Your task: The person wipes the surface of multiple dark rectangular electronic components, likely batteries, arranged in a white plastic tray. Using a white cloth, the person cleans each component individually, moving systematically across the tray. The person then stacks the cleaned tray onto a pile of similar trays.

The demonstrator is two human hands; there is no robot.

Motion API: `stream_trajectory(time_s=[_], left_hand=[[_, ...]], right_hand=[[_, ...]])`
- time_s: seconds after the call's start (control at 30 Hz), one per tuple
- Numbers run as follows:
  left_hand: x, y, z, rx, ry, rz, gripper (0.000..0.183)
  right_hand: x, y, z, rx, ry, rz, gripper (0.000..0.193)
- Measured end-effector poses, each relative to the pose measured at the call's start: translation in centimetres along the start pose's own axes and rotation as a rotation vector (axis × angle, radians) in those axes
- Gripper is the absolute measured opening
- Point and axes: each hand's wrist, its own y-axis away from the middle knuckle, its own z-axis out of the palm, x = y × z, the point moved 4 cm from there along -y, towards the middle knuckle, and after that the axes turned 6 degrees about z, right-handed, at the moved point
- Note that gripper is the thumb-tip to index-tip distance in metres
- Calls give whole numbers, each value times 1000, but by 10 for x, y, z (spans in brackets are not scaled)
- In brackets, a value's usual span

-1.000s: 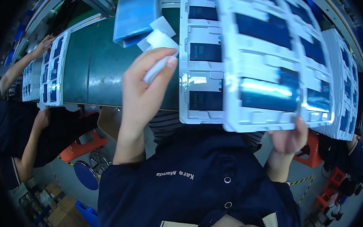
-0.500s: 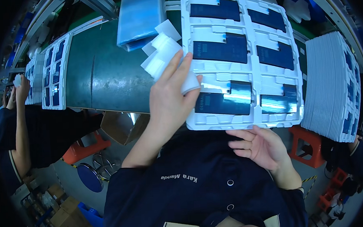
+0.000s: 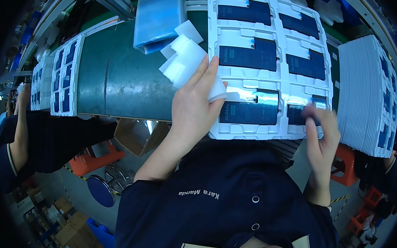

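Note:
A white moulded tray [image 3: 249, 133] lies in front of me, with several flat black battery packs [image 3: 248, 55] in its compartments. My left hand [image 3: 193, 106] is closed on a bundle of thin white sheets [image 3: 183, 61], its fingertips resting at the tray's left edge. Over the near right compartment is my right hand [image 3: 324, 139], its fingertips smeared by motion. Beneath them, the near right battery pack [image 3: 295, 114] is partly covered. Whether that hand touches or pinches anything cannot be made out. Shiny reflections lie across the two nearest packs.
Clear bluish plastic sleeves [image 3: 159, 17] lie on the green worktop [image 3: 125, 78]. A tall stack of white trays [image 3: 358, 100] stands at right; more filled trays [image 3: 54, 103] stand at left, beside another person's arm [image 3: 19, 135]. Below are a cardboard box [image 3: 138, 139] and a round stool [image 3: 100, 191].
My right hand has risen from below the tray's near edge to over its near right compartment. My left hand keeps hold of the white sheets. The whole view has shifted slightly.

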Motion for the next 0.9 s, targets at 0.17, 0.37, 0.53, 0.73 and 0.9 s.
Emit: stream_trajectory(time_s=[0.17,0.37,0.53,0.73,0.9], left_hand=[[-3,0,6,25,26,29,47],[-7,1,8,39,77,71,48],[-5,5,9,53,-3,80,49],[-2,-2,-7,154,65,139,40],[20,6,-35,194,1566,-51,45]], right_hand=[[28,-11,15,77,646,114,64],[38,-15,5,46,459,192,59],[39,-10,9,65,491,221,53],[39,-8,14,113,735,98,51],[-22,-22,22,-74,-225,-68,53]])
